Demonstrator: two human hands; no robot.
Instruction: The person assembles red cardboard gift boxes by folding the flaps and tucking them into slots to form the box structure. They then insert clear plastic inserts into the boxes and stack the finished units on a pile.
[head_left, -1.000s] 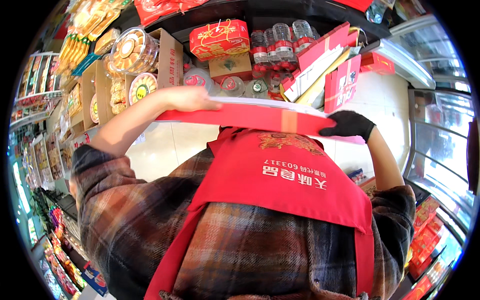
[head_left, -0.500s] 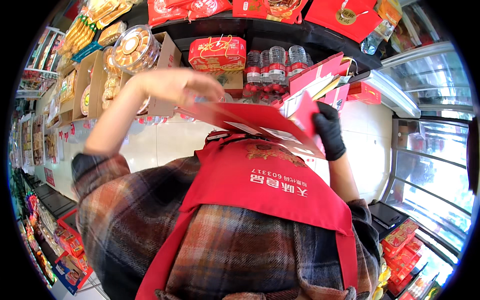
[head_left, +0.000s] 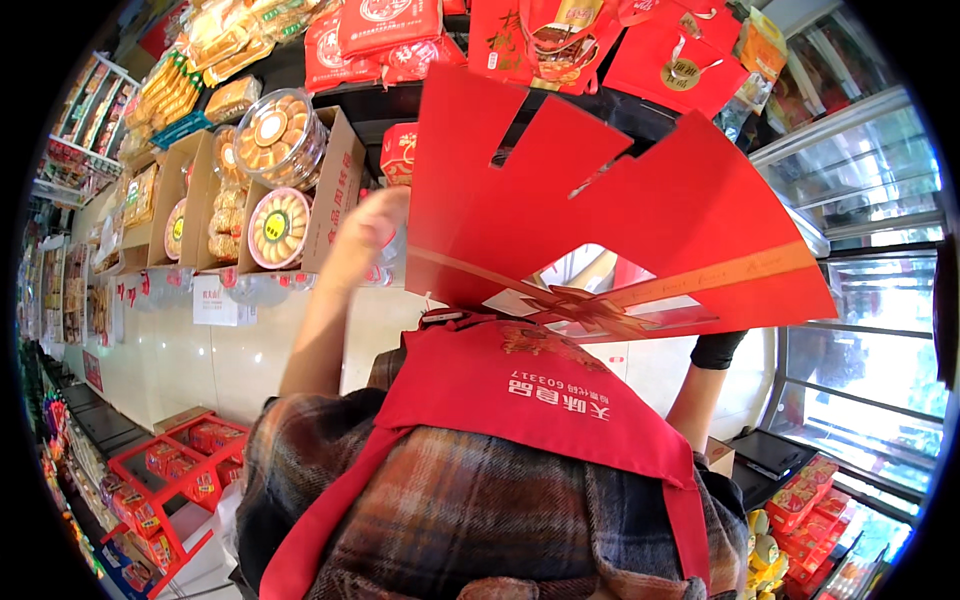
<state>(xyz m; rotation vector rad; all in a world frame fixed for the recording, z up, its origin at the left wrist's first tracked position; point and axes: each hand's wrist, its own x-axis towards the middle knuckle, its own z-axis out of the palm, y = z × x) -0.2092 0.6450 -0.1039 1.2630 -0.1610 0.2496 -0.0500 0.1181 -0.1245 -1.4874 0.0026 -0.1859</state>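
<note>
A large red cardboard gift-box sheet (head_left: 610,205) is held up in front of my apron, partly unfolded. It has slots along its far edge, cut-out windows and a printed ribbon with a bow. My bare left hand (head_left: 375,222) is at the sheet's left edge, smeared by motion; how its fingers lie is unclear. At the lower right, my right hand (head_left: 715,350), in a black glove, reaches behind the sheet and supports it. Only the back of that glove and the wrist show; the fingers are hidden.
Left of the sheet, cartons (head_left: 335,190) hold round clear tubs of cookies (head_left: 280,228). Red packages (head_left: 390,30) and gift bags (head_left: 680,65) line the dark shelf beyond. Glass-fronted cabinets (head_left: 865,180) stand at the right. Red boxes (head_left: 805,510) are stacked at the lower right.
The red sheet has swung up and opened out, now covering the water bottles and most of the right hand. My left hand has come down and nearer, beside its left edge.
</note>
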